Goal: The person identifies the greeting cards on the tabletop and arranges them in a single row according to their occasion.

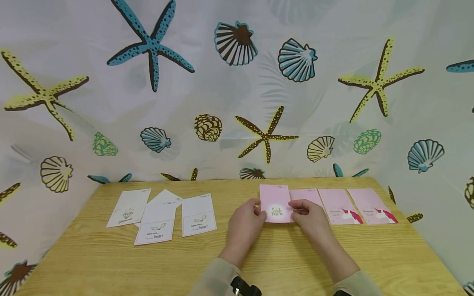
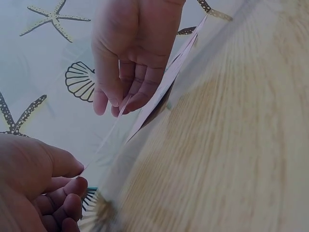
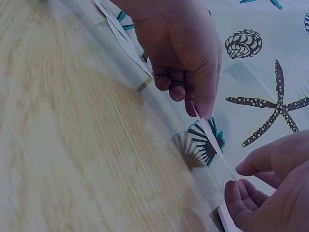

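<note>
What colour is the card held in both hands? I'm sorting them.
Pink card, with a pale round emblem; the head view shows it best.

— What colours are the cards?
— The card (image 1: 275, 203) in the middle is pink with a white round patch and what looks like gold lettering. Right of it, pink cards (image 1: 371, 206) bear white-and-magenta unicorns.
— And left?
— White cards (image 1: 198, 215), pink-edged. The table (image 1: 111, 263) is pale wood grain; the backdrop (image 1: 237, 82) shows teal, yellow and brown starfish and shells.

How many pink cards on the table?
4: one held card pinched by left hand and right hand, one partly behind the right hand, two unicorn cards at right. More may be hidden.
</note>
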`<state>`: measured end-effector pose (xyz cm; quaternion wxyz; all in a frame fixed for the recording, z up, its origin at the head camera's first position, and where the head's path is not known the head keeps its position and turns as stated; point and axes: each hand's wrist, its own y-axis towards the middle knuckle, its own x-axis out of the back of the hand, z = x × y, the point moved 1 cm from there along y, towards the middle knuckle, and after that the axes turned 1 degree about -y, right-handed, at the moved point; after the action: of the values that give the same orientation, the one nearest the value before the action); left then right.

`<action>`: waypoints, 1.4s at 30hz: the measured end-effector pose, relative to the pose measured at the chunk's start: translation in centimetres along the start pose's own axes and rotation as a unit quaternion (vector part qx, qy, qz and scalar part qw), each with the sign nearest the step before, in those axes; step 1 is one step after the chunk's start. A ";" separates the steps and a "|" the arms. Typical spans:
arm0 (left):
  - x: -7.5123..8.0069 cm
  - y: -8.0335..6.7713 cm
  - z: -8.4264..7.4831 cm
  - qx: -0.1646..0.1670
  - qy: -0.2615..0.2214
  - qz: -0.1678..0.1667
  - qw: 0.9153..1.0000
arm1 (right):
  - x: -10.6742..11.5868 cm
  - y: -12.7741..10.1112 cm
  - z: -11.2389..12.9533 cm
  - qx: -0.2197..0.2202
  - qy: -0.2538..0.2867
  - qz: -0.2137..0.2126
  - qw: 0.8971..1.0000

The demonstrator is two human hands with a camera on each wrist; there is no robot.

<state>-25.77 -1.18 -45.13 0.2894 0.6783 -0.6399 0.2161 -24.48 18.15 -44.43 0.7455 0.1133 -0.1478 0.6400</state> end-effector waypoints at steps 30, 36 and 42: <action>-1.7 0.8 0.4 -0.018 0.093 0.021 0.995 | 0.0 0.1 -0.4 0.022 -0.067 0.046 0.996; -1.7 0.8 0.3 -0.014 0.103 0.024 0.994 | 0.0 0.2 -0.6 0.024 -0.074 0.046 0.996; -1.6 0.9 0.2 -0.010 0.098 0.028 0.995 | -0.1 0.2 -0.6 0.022 -0.083 0.044 0.995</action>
<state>-26.79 -0.13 -46.30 0.3515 0.6329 -0.6290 0.2833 -24.67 18.34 -45.03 0.6994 0.1754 -0.2001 0.6633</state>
